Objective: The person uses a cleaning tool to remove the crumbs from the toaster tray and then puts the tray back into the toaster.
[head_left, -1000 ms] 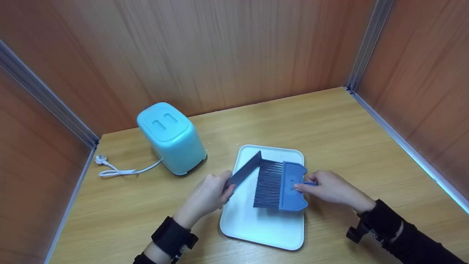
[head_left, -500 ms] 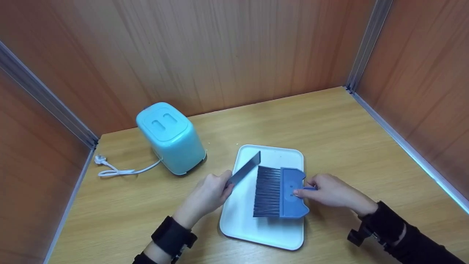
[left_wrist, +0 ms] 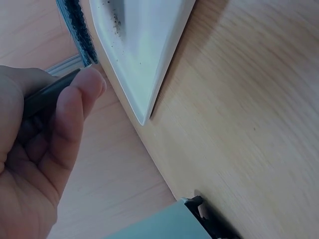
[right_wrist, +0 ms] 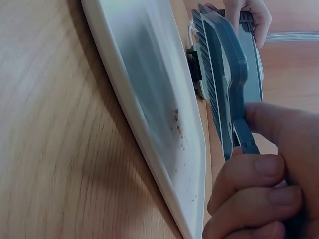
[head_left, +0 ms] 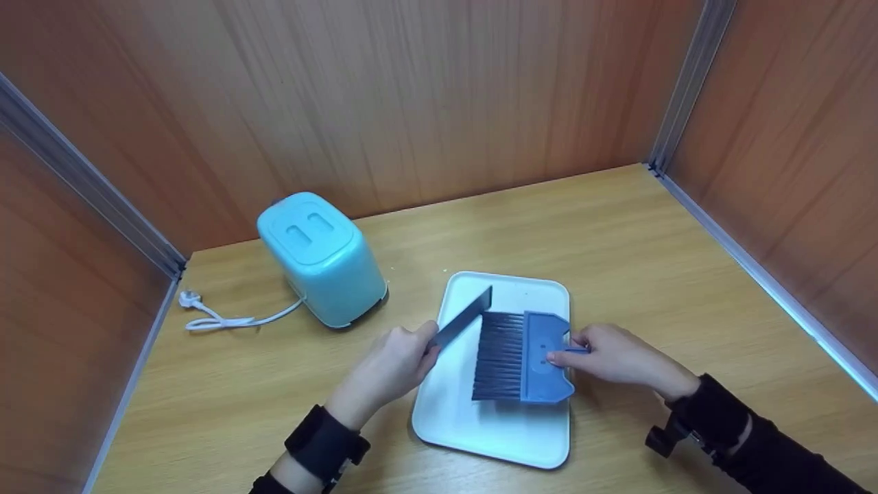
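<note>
My left hand (head_left: 401, 363) grips a dark blue-grey dustpan (head_left: 466, 319), which appears as a narrow strip tilted over the tray. In the left wrist view, the fingers curl round its dark handle (left_wrist: 50, 97). With thumb on top and fingers beneath, my right hand (head_left: 617, 357) pinches the blue hand brush (head_left: 545, 360). The brush's dark bristles (head_left: 497, 357) point left, close to the dustpan's far end. Below both lies a white rectangular tray (head_left: 490, 432). Brown crumbs (right_wrist: 178, 122) are scattered inside it, seen in both wrist views.
A light blue toaster (head_left: 322, 261), lid on top, stands to the left behind the tray. Its white cord and plug (head_left: 219, 319) lie beside it. Wooden panels (head_left: 439, 103) enclose the table (head_left: 651, 254) at the back and sides. Small specks lie behind the tray.
The brush in my right hand moved toward me from its earlier place beside the dustpan's far end, then slightly back up. The dustpan has tilted a little; toaster and tray stay put.
</note>
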{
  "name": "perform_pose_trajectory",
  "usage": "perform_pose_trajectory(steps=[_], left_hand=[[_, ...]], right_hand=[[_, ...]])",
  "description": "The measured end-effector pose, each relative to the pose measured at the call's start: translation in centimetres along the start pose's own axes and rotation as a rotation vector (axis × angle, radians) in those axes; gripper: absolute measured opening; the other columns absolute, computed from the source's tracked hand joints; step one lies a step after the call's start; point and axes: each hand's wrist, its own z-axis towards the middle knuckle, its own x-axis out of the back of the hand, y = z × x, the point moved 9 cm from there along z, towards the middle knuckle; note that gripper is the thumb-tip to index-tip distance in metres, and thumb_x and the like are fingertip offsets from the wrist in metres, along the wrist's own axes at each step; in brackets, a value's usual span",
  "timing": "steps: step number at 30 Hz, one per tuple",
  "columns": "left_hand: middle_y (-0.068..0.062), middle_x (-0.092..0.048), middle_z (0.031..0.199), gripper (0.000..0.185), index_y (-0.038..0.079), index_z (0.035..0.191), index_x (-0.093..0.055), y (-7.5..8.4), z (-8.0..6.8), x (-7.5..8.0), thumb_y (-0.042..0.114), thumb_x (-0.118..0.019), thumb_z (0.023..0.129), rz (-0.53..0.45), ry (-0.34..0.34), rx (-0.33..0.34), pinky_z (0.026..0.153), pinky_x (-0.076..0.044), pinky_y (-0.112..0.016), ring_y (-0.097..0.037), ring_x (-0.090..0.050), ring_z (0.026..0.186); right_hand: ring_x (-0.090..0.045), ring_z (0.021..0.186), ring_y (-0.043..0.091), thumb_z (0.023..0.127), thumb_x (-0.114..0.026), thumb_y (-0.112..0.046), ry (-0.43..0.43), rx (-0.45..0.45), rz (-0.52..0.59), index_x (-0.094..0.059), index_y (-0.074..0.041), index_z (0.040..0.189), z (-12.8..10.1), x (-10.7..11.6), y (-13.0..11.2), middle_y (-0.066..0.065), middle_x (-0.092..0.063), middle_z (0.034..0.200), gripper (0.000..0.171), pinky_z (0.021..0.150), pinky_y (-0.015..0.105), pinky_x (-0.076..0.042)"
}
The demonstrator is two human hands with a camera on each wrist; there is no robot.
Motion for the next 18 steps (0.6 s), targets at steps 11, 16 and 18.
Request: perform_pose_trajectory(steps=[11,16,18], left_hand=[[-0.001,-0.057,0.068,0.008,0.006,0.103,-0.060,0.3,0.0,-0.1,0.011,-0.066,0.105,0.071,0.008,-0.031,0.041,-0.032,-0.014,-0.007,-0.044,0.051],[-0.002,-0.059,0.069,0.008,0.006,0.105,-0.060,-0.4,0.1,-0.3,0.011,-0.066,0.105,0.014,-0.014,0.021,0.043,-0.036,-0.015,-0.008,-0.047,0.053],[-0.002,-0.060,0.070,0.008,0.006,0.104,-0.061,-0.5,0.1,-0.3,0.010,-0.067,0.105,-0.010,-0.017,0.033,0.044,-0.037,-0.015,-0.007,-0.048,0.054]], right_hand=[[-0.039,0.057,0.013,0.098,-0.070,-0.061,0.008,-0.041,0.006,-0.051,-0.018,0.072,-0.1,1.0,1.3,-0.007,-0.040,0.063,0.054,0.053,0.023,-0.026],[-0.041,0.059,0.014,0.098,-0.069,-0.064,0.050,-0.043,-0.021,-0.051,-0.017,0.073,-0.5,1.6,0.7,-0.006,-0.039,0.064,0.056,0.053,0.024,-0.028],[-0.042,0.060,0.014,0.098,-0.068,-0.066,0.069,-0.037,-0.034,-0.051,-0.017,0.074,-0.6,1.8,0.2,-0.006,-0.039,0.065,0.057,0.053,0.024,-0.028]])
